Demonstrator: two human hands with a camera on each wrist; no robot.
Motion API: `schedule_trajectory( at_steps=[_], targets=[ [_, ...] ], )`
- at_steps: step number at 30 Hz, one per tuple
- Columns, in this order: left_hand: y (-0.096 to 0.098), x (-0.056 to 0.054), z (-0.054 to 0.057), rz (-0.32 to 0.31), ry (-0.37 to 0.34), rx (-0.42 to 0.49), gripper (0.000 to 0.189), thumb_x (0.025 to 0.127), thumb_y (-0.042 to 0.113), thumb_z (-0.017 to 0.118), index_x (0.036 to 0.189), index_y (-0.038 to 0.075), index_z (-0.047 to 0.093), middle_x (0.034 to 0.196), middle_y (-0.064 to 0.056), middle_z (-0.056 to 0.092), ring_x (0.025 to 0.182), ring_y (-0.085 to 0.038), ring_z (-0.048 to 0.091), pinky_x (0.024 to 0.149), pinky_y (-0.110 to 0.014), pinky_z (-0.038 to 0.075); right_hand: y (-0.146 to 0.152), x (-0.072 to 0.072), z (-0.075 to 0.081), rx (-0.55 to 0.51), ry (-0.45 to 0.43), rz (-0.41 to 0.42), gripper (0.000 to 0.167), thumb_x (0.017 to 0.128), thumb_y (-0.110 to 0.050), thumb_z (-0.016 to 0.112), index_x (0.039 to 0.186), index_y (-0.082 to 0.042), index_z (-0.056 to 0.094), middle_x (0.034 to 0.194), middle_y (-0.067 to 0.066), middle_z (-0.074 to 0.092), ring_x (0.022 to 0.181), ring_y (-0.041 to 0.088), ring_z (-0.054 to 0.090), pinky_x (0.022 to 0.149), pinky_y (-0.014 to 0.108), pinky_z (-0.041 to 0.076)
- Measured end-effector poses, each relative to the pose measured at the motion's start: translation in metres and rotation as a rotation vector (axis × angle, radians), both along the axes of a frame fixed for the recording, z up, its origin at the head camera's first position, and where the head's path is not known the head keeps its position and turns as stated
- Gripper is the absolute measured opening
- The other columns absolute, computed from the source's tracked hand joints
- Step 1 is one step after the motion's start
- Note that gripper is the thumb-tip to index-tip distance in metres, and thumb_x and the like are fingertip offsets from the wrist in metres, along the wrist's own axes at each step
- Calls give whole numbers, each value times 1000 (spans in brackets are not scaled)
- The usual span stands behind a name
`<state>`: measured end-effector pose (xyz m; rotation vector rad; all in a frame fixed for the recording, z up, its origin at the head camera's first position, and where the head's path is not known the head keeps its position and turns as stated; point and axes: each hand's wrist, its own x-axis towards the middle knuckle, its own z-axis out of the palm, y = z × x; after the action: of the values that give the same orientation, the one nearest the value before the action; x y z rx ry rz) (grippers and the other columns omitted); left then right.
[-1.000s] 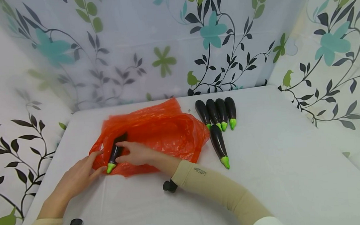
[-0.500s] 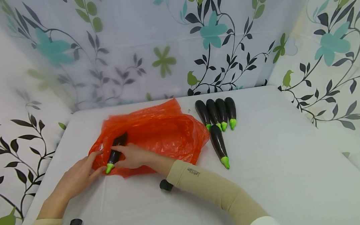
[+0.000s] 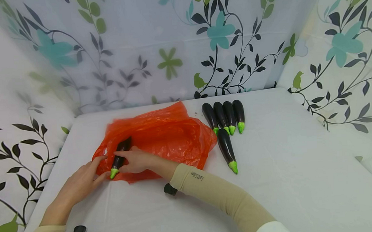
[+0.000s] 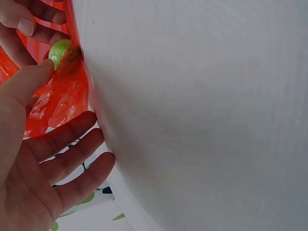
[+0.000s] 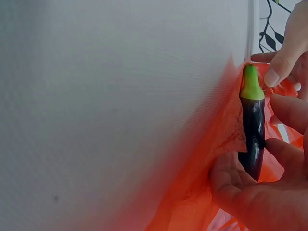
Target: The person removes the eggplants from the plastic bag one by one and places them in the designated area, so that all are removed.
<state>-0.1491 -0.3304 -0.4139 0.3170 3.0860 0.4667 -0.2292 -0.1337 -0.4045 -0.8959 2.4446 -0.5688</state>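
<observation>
A dark purple eggplant (image 3: 122,146) with a green stem end lies in the left part of the open orange-red plastic bag (image 3: 180,138). My right hand (image 3: 138,160) holds it, with fingers across its body; in the right wrist view the eggplant (image 5: 254,127) shows between the fingers. My left hand (image 3: 83,181) pinches the bag's left edge beside the stem end. In the left wrist view, the left thumb is by the green stem end (image 4: 58,53), and the other fingers of the left hand (image 4: 53,163) extend loosely below; the index fingertip is hidden by the bag.
Several more eggplants (image 3: 229,116) lie in a row right of the bag, with a single eggplant (image 3: 227,150) in front of them. A white cloth covers the table (image 3: 288,167). Floral curtains (image 3: 183,43) hang behind it and at both sides.
My right hand has shifted slightly left along the eggplant, its fingers reaching further across it. The left hand, the bag and the other eggplants have stayed in place.
</observation>
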Motion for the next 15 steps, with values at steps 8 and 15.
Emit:
schedule_trajectory(
  at_steps=[8,15],
  targets=[
    [-1,0,0,-8,20,10,59,90,26,71,137,4,42,113,-25,62,94,-40,61,78,-60,50,-5,2,1,16,4,-31,65,93,-40,66,150,-43,34,130,-13,54,115,7,40,92,25,46],
    [-1,0,-1,2,5,7,58,89,26,71,135,4,43,109,-23,63,92,-38,61,77,-59,50,-7,3,0,6,10,-49,63,93,-40,65,149,-40,37,131,-16,54,115,8,41,96,28,45]
  ],
)
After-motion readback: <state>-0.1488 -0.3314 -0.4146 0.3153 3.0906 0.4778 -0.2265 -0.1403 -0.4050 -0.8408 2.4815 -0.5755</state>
